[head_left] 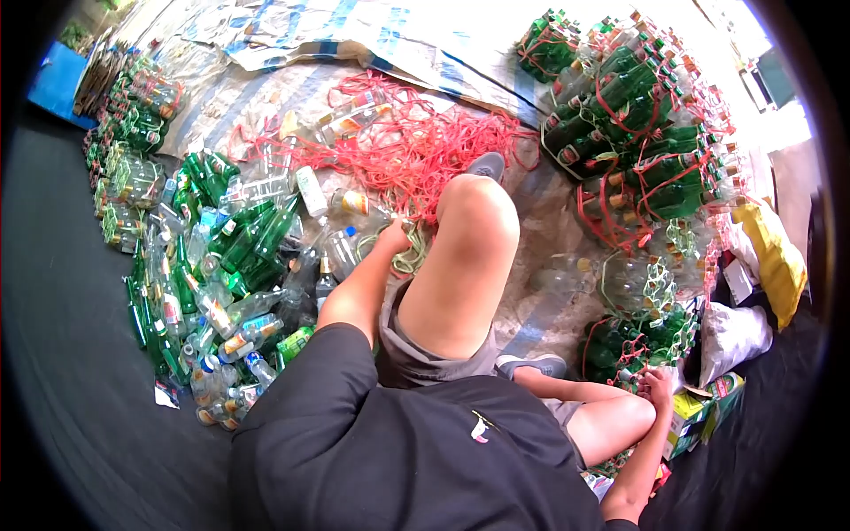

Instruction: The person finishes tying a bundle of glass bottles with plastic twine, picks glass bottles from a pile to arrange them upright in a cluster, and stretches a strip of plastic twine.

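Observation:
My left hand [395,235] reaches down to the left of my raised knee, its fingers closed at a loose coil of pale green string [409,258]. Just beyond it lies a clear bottle with an orange label [351,202], its neck close to my fingers. Out to the right, my right hand [656,387] is curled beside my other knee, at the near edge of a bundle of green bottles [611,345] tied with string. What its fingers grip is too small to make out.
A heap of loose green and clear bottles [248,239] spreads on the left. Tangled red string [416,146] lies ahead. Tied bottle bundles [629,106] are stacked on the right, near a yellow sack [772,257], a white sack [735,341] and a green-yellow carton [704,414].

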Available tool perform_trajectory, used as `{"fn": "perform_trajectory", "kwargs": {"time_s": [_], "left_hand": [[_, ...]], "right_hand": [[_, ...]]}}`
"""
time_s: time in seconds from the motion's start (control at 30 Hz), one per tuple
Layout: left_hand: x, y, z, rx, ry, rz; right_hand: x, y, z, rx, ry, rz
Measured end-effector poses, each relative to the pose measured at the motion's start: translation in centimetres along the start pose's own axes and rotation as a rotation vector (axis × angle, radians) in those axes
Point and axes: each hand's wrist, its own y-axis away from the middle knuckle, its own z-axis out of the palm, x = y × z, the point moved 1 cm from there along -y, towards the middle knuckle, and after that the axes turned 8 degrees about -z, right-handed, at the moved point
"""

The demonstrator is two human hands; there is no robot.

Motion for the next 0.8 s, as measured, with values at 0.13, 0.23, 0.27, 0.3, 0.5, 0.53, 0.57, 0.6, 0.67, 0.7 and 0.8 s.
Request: {"fn": "perform_trajectory", "kwargs": {"time_s": [0.13, 0.23, 0.27, 0.3, 0.5, 0.53, 0.57, 0.6, 0.67, 0.7, 0.8], "left_hand": [[-2.8, -7.9, 5.1, -0.278, 0.067, 0.022], [-4.3, -10.4, 8.1, -0.247, 0.03, 0.022], [-1.5, -5.7, 4.4, -0.344, 0.036, -0.036], [-1.3, -4.6, 4.5, -0.345, 0.039, -0.034], [-0.8, 4.5, -0.1, 0.039, 0.121, -0.272], [-0.7, 6.3, -1.1, 0.093, 0.161, -0.26], [-0.8, 7.5, -1.8, 0.149, 0.201, -0.244], [-1.7, 7.7, -1.9, 0.145, 0.207, -0.205], [-2.5, 9.1, -3.5, 0.286, 0.118, -0.051], [-2.9, 8.2, -4.7, 0.337, 0.136, -0.092], [-2.9, 7.6, -10.3, 0.597, 0.354, 0.001]], "right_hand": [[-0.8, 0.7, 0.9, 0.039, 0.03, 0.003], [-0.1, 0.0, 0.5, 0.01, -0.046, 0.022], [-0.1, 0.0, 0.2, 0.0, -0.031, 0.022], [-0.2, 0.0, 0.4, 0.028, -0.007, 0.024], [-0.2, -0.7, 0.1, 0.019, 0.008, 0.019], [-0.2, -0.7, 0.3, 0.014, 0.016, -0.013], [-0.8, -0.5, 0.6, 0.009, 0.021, -0.048], [-1.5, -0.3, 0.8, 0.008, 0.054, -0.045], [-1.5, -0.3, 0.7, 0.025, 0.018, -0.092], [-1.5, -0.4, 0.7, 0.047, 0.019, -0.117], [-2.3, 0.0, 1.1, 0.064, -0.027, -0.194]]}}
